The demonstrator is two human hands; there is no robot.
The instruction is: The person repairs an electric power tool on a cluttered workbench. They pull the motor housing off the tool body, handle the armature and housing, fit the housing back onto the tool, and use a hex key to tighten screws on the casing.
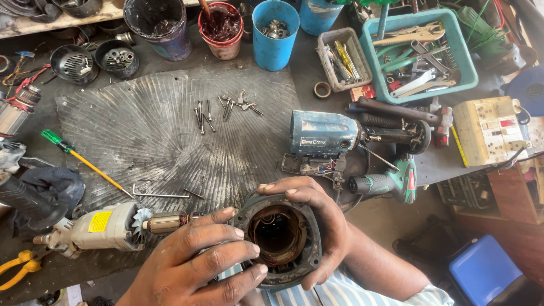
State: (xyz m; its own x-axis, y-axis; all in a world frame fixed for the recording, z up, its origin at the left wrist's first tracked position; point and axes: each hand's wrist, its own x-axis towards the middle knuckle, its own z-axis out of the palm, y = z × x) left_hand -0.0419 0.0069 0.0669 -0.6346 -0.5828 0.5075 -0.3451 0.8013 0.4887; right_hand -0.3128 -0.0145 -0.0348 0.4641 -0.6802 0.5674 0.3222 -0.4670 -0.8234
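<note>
At the near left edge of the worktop [170, 141] lie yellow-handled pliers [12, 271], and farther back a screwdriver [79, 158] with a green handle and yellow shaft points toward the middle of a ribbed rubber mat [158, 124]. Near the mat's front edge rests the armature assembly [107, 228], its pale gear head, fan and copper commutator lying on their side and pointing right, well clear of any housing. A hex key [160, 195] lies just beyond it, and loose screws [222, 107] are scattered at the far side of the mat. At near centre the left hand [198, 266] has its fingers spread and laid across the left rim of the motor housing [283, 238], which is held off the worktop with its open bore facing up. The right hand [320, 224] curls round the far and right rim, thumb on top, so both hands clasp the housing. Judging by this, the work stands at the stripped-down stage, with the empty bore being looked into. Handling it further calls for a steady two-handed hold that keeps the bore square. Farther right sit a blue power-tool body [323, 133], a green cordless drill [391, 182] and a teal tray [462, 51] of hand tools.
</note>
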